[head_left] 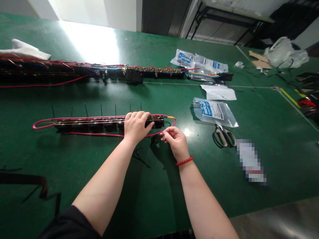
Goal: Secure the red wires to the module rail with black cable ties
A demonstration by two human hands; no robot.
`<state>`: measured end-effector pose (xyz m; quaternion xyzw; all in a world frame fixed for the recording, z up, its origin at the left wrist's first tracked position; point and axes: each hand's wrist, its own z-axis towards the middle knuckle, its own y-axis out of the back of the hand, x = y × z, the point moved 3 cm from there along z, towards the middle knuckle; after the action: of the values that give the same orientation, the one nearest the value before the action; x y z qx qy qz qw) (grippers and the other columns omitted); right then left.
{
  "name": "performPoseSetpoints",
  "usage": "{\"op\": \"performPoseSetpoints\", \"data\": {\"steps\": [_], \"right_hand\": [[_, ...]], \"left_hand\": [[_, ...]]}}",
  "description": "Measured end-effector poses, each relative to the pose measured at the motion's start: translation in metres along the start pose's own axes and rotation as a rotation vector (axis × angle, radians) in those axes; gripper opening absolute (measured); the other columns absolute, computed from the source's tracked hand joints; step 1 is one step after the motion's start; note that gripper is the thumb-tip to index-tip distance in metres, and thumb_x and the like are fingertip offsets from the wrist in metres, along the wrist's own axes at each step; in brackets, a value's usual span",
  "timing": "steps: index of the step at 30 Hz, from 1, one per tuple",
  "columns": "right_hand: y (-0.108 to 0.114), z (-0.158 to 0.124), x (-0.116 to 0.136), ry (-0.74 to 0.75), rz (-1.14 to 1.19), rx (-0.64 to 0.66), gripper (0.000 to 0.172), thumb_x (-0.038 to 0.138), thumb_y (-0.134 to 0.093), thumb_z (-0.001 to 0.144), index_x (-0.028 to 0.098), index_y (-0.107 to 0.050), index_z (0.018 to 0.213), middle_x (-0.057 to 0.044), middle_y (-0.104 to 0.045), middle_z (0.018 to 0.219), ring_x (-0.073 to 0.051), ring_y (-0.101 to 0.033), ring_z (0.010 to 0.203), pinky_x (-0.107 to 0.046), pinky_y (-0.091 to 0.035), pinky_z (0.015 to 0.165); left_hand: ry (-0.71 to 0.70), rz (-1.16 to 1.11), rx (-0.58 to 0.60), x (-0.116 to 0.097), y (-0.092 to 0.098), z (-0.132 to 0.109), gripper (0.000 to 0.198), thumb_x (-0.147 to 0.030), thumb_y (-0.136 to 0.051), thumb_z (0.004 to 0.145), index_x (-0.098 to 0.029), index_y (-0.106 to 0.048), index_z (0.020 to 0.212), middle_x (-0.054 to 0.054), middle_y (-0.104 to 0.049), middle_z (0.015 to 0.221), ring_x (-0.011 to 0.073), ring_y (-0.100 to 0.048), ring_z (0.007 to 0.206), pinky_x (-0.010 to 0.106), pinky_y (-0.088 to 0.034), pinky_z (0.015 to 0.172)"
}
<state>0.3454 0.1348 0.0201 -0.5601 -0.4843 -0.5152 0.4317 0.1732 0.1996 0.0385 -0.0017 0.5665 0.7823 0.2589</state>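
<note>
A long black strip of modules point(107, 124) with thin metal rods along it lies on the green table. A red cable point(97, 134) loops around it, past both ends, with a yellow band near the right end. Several black cable ties point(101, 110) stick up from the strip. My left hand point(136, 126) is closed over the strip's right part, pressing from above. Just right of it, my right hand point(175, 139) pinches the red cable below the strip's end; whether a cable tie is also between its fingertips is hidden. Loose black ties point(141, 158) lie below my left hand.
Behind, a longer wired assembly point(154, 72) stretches across the table point(99, 189). On the right are plastic bags point(214, 111) with blue labels, scissors point(224, 136), white paper point(219, 92) and a blurred-out item point(251, 161). A black strap point(22, 179) lies at lower left.
</note>
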Motion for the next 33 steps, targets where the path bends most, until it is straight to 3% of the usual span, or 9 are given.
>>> {"op": "performPoseSetpoints", "data": {"steps": [4,9,17,25,33], "right_hand": [[0.004,0.007,0.003,-0.023,0.225,-0.17,0.019,0.03,-0.074,0.072,0.02,-0.062,0.081,0.003,-0.067,0.069,-0.008,-0.058,0.056,-0.018,-0.042,0.049],[0.005,0.02,0.01,-0.031,0.314,-0.267,0.02,0.029,-0.075,0.069,0.019,-0.061,0.079,0.003,-0.065,0.067,-0.008,-0.057,0.056,-0.017,-0.042,0.046],[-0.005,0.057,0.011,0.178,0.316,-0.361,0.018,0.032,-0.074,0.074,0.02,-0.061,0.081,0.002,-0.067,0.075,-0.009,-0.06,0.061,-0.018,-0.046,0.048],[-0.011,0.052,0.014,0.225,0.209,-0.244,0.015,0.03,-0.071,0.078,0.021,-0.06,0.081,0.002,-0.068,0.073,-0.009,-0.062,0.057,-0.022,-0.051,0.051],[-0.01,0.055,0.008,0.074,0.243,-0.224,0.016,0.033,-0.07,0.081,0.022,-0.063,0.09,0.002,-0.068,0.076,-0.01,-0.062,0.058,-0.023,-0.054,0.053]], "left_hand": [[0.008,-0.016,0.013,0.0,0.0,0.0,0.032,-0.046,-0.058,0.09,-0.027,-0.062,0.115,0.005,-0.07,0.116,0.0283,-0.059,0.107,0.045,-0.036,0.095],[0.008,-0.026,0.006,0.001,0.0,0.0,0.031,-0.045,-0.059,0.09,-0.028,-0.063,0.115,0.005,-0.07,0.116,0.0282,-0.06,0.107,0.044,-0.037,0.095],[0.05,-0.014,-0.055,0.004,0.002,0.0,0.027,-0.042,-0.061,0.087,-0.026,-0.066,0.109,0.005,-0.072,0.111,0.0276,-0.061,0.103,0.045,-0.038,0.094],[0.046,-0.007,-0.041,0.002,0.005,0.001,0.028,-0.042,-0.059,0.088,-0.026,-0.066,0.11,0.004,-0.072,0.113,0.0272,-0.062,0.103,0.046,-0.038,0.095],[0.039,-0.008,-0.01,0.0,0.005,0.002,0.031,-0.042,-0.057,0.091,-0.026,-0.065,0.116,0.006,-0.071,0.116,0.0276,-0.063,0.105,0.046,-0.039,0.096]]}}
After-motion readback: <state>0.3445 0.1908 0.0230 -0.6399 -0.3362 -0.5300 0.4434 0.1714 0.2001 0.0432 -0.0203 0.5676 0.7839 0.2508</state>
